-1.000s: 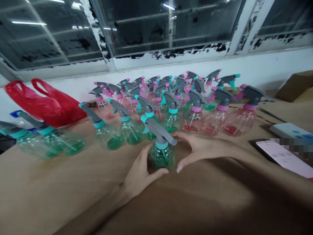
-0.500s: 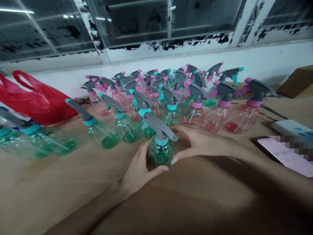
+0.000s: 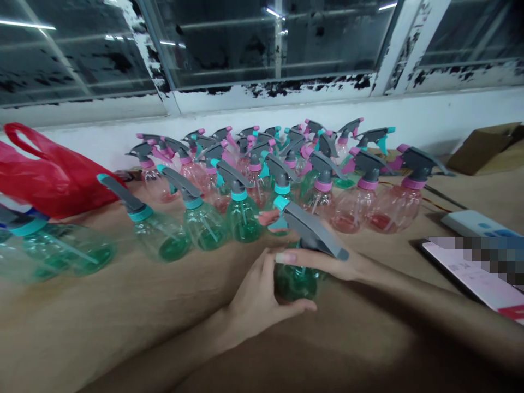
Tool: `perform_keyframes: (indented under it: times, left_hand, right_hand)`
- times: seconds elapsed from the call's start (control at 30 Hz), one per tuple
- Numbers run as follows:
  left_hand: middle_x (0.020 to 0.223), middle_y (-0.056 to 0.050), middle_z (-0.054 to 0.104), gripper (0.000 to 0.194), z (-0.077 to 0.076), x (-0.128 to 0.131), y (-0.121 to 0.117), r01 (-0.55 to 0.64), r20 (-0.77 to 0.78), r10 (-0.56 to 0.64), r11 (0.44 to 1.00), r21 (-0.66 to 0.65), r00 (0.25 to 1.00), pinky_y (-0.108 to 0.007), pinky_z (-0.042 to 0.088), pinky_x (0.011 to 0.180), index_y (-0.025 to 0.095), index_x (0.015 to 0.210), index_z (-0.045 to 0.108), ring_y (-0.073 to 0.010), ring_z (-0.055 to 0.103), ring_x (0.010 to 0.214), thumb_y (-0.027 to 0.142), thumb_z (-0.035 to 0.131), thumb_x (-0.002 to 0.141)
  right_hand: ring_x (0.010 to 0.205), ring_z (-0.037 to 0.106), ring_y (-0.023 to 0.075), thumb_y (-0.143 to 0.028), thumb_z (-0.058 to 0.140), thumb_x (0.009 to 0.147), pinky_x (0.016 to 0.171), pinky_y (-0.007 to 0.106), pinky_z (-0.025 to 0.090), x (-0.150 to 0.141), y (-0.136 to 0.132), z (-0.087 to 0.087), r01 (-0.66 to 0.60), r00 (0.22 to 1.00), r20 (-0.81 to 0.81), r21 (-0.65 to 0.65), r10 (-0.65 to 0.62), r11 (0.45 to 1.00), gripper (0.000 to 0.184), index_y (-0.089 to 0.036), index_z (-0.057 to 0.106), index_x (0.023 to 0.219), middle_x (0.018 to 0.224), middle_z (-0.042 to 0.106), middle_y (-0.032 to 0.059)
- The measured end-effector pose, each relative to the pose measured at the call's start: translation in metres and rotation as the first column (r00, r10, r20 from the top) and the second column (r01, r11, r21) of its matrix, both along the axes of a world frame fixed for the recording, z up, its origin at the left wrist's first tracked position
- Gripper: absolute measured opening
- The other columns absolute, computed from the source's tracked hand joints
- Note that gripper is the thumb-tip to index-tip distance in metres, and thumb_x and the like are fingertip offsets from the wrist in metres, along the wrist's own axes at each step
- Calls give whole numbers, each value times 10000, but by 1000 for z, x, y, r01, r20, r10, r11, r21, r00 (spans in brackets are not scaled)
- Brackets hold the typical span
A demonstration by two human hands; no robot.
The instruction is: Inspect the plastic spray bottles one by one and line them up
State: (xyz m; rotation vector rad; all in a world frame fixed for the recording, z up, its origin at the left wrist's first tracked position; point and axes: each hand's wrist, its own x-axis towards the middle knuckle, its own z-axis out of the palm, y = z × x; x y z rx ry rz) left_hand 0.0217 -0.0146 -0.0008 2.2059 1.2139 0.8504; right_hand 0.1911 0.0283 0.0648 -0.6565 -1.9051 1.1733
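Observation:
A green clear spray bottle (image 3: 298, 283) with a grey trigger head and turquoise nozzle stands near the middle of the table, tilted slightly. My left hand (image 3: 256, 297) curls around its lower body from the left, the thumb along the near side. My right hand (image 3: 333, 265) is closed about the neck below the grey head; its thumb crosses the front, and its other fingertips show beyond the nozzle. The bottle's collar is hidden by this hand. Just behind stand more green spray bottles (image 3: 244, 218) with turquoise collars.
Pink spray bottles (image 3: 393, 210) and others crowd the back by the wall. To the left are a red plastic bag (image 3: 61, 185) and overlapping green bottles (image 3: 88, 254). A phone (image 3: 462, 278), a white device (image 3: 483, 224) and a cardboard box (image 3: 487, 147) lie right.
The held bottle has shifted right and nearer to me. My right hand has moved from its lower body up to its neck; my left hand stays around the body.

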Motion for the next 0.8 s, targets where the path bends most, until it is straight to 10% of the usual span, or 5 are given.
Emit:
perform_keyframes:
  times: [0.2, 0.43, 0.8]
  left_hand:
    - [1194, -160, 545, 775, 4, 0, -2, -10, -38, 10, 1000, -9, 999, -522, 475, 886, 156, 1245, 410, -371, 551, 1097, 535, 768, 670]
    - [1306, -154, 489, 869, 4, -6, -4, 47, -84, -46, 999, 8, 995, -509, 411, 956, 202, 1355, 290, -352, 481, 1197, 562, 744, 707]
    - [1470, -148, 346, 877, -8, -50, -3, 100, -384, -82, 995, 27, 920, -536, 285, 1049, 208, 1465, 242, -353, 326, 1328, 539, 670, 775]
  right_hand:
    - [997, 620, 204, -305, 655, 794, 859, 349, 492, 2, -6, 0, 107, 994, 5, 72, -108, 992, 327, -250, 615, 1114, 1116, 655, 29]
    - [577, 581, 181, -208, 552, 804, 545, 331, 494, 2, -11, -6, 157, 982, 98, 65, -163, 985, 313, -285, 608, 1101, 636, 599, -25]
    - [602, 597, 182, -218, 527, 811, 577, 332, 512, 3, -9, -9, 133, 981, 128, 83, -143, 988, 420, -322, 560, 1216, 777, 659, -6]
